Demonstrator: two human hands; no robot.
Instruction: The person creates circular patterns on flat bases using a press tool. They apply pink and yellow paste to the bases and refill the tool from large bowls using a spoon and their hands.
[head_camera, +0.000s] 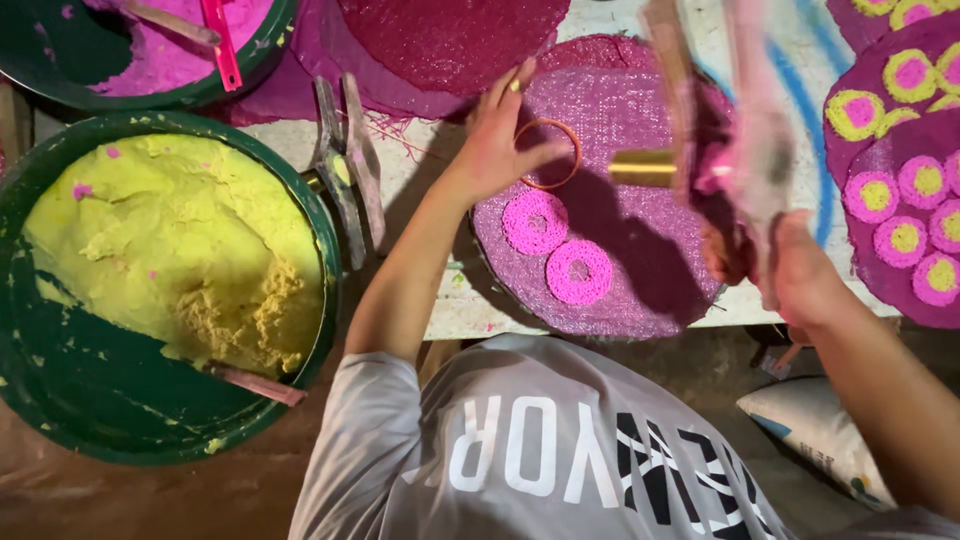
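We press our left hand open-fingered on the orange ring mould to pin it to the purple woven mat, while our right hand grips the blurred wooden press tool ready above it.

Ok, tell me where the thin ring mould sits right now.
In the head view the thin ring mould lies on the purple woven mat, under the left hand, just above the two pink coiled discs.

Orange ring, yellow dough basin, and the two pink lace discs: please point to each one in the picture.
orange ring (572, 168): head view, on its right rim.
yellow dough basin (60, 420): head view, on its bare green wall.
pink lace discs (534, 222): head view, on the upper disc's lacy band.
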